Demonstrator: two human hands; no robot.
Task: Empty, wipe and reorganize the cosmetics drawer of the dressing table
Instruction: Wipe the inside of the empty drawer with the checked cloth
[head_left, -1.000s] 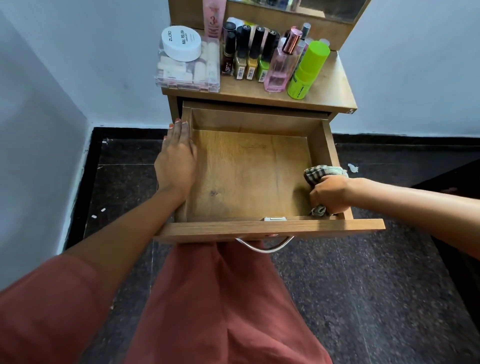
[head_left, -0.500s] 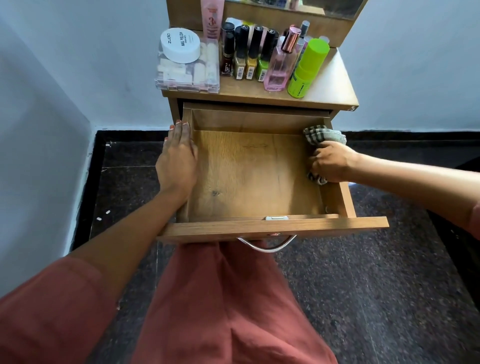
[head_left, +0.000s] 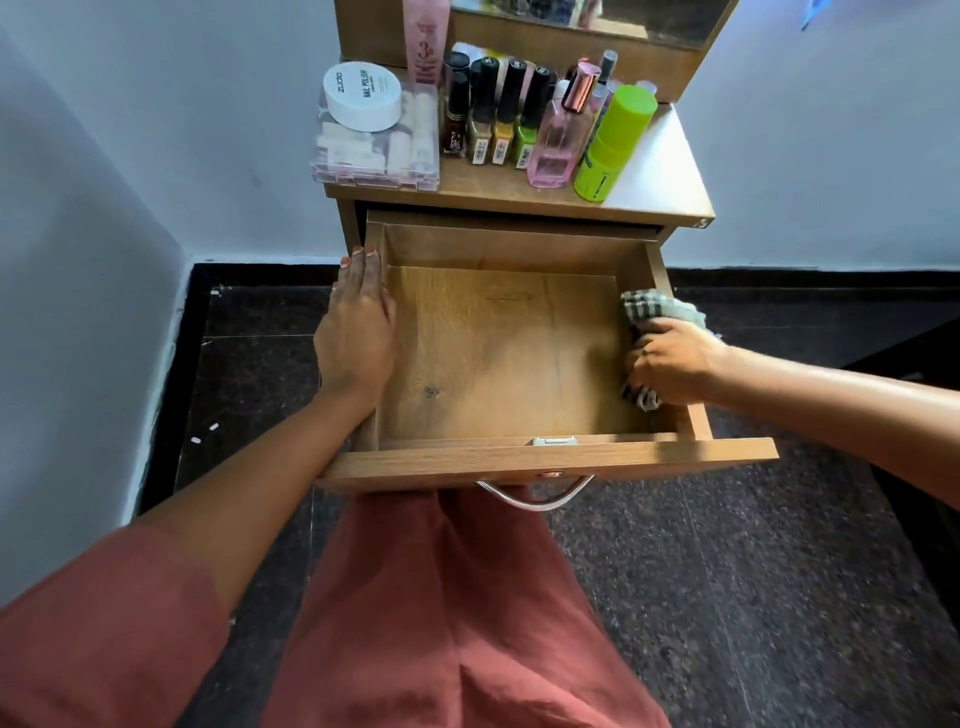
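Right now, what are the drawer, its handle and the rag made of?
The drawer looks like matte wood or wood-look board: grain lines show. The handle seems polished metal, silvery and gleaming. The rag is soft woven cloth, checked and crumpled.

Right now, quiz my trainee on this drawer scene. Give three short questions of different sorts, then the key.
1. True or false: the drawer holds cosmetics.
2. What does the right hand grip? A) a sponge B) a checked cloth C) a bottle
3. Where does the left hand rest?
Key: 1. False, no cosmetics lie in it. 2. B. 3. Flat on the drawer's left wall.
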